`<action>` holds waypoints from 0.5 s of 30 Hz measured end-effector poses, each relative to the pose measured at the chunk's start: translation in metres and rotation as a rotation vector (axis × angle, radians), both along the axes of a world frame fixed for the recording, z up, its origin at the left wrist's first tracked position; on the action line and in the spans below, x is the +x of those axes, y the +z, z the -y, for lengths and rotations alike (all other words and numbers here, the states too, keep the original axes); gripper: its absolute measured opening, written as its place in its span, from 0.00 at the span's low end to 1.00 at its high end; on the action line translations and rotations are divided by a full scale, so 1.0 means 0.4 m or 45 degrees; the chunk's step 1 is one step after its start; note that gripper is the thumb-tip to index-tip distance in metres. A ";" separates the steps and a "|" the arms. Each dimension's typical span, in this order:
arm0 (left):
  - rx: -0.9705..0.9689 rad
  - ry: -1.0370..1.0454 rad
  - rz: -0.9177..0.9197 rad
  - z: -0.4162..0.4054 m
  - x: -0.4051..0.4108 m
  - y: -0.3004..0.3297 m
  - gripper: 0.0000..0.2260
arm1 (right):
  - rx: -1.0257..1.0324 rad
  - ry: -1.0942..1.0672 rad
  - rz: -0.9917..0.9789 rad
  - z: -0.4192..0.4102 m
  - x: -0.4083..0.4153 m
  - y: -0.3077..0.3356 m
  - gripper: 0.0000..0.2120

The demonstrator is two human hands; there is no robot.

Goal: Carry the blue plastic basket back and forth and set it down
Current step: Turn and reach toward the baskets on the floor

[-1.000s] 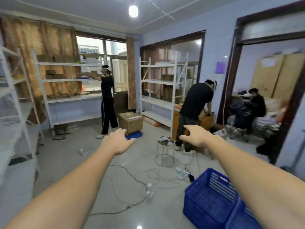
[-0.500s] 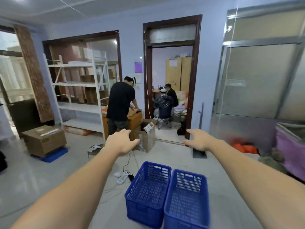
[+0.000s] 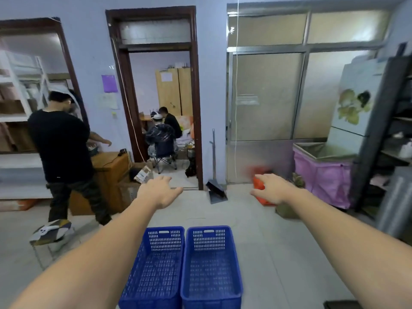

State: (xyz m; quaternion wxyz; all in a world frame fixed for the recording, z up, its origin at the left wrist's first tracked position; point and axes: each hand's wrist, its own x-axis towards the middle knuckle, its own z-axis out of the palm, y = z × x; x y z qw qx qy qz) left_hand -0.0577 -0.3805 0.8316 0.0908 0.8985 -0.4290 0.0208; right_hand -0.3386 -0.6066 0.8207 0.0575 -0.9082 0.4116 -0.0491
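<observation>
Two blue plastic baskets stand side by side on the floor right below me: the left basket (image 3: 156,268) and the right basket (image 3: 211,264), both empty, with perforated walls. My left hand (image 3: 159,191) and my right hand (image 3: 270,190) are stretched out forward at arm's length, well above and beyond the baskets. Both hands hold nothing, fingers loosely spread, palms turned down. Neither hand touches a basket.
A person in black (image 3: 64,157) walks at the left beside a wooden cabinet (image 3: 111,172). A doorway (image 3: 162,121) with seated people lies ahead. A dustpan (image 3: 216,192), an orange bag (image 3: 260,192), a pink bin (image 3: 323,175) and a dark shelf (image 3: 392,130) stand to the right.
My view has swung to the right, from the shelves and window to the doorway and glass partition. The baskets have come to the centre below me. My arms stay outstretched and empty.
</observation>
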 end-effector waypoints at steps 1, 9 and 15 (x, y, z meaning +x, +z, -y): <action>0.007 -0.027 0.013 0.040 -0.003 -0.002 0.37 | 0.006 -0.009 0.011 0.035 -0.004 -0.002 0.48; 0.002 -0.014 0.068 0.308 0.022 0.003 0.36 | -0.030 0.017 0.060 0.304 -0.008 0.031 0.45; 0.039 0.038 0.049 0.469 0.049 0.006 0.37 | -0.019 0.009 0.043 0.495 0.046 0.015 0.45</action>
